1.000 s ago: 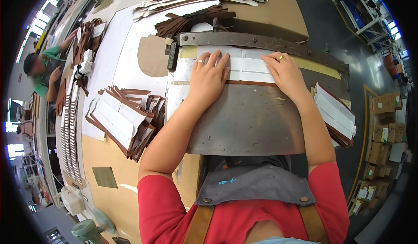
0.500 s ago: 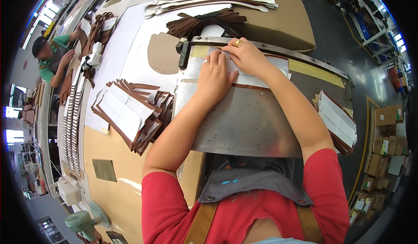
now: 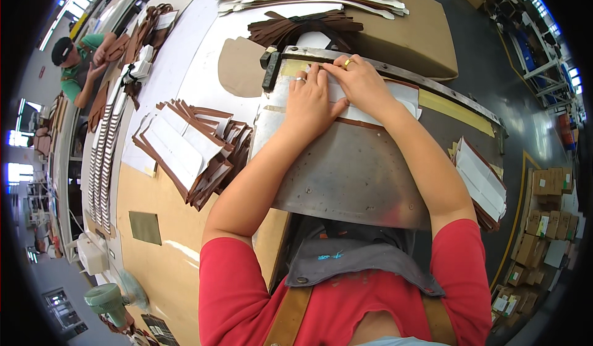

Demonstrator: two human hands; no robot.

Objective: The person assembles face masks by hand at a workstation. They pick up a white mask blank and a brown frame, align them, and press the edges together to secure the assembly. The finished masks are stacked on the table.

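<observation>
A flat brown panel with white backing (image 3: 404, 96) lies on a metal plate (image 3: 346, 173), close to the plate's far edge. My left hand (image 3: 313, 102) rests on the panel's left part, fingers stretched out flat and thumb spread to the side. Beside it, my right hand (image 3: 364, 88) has its fingers bent together at the panel's far edge, their tips next to my left fingertips. The fingers and hands cover much of the panel's left half. What exactly the right fingertips pinch is small and partly hidden, but it appears to be the panel's edge.
A metal bar (image 3: 438, 85) runs along the plate's far side, with a dark block (image 3: 272, 72) at its left end. Similar panels lie in piles left (image 3: 176, 148) and right (image 3: 482, 182). Behind are brown strips (image 3: 302, 29) and a large carton (image 3: 426, 34). Another person (image 3: 83, 65) works far left.
My view has shifted slightly, so the scene sits a little further right. Both hands stay on the panel, with small finger movements at its far edge. The other person's hands have come closer together.
</observation>
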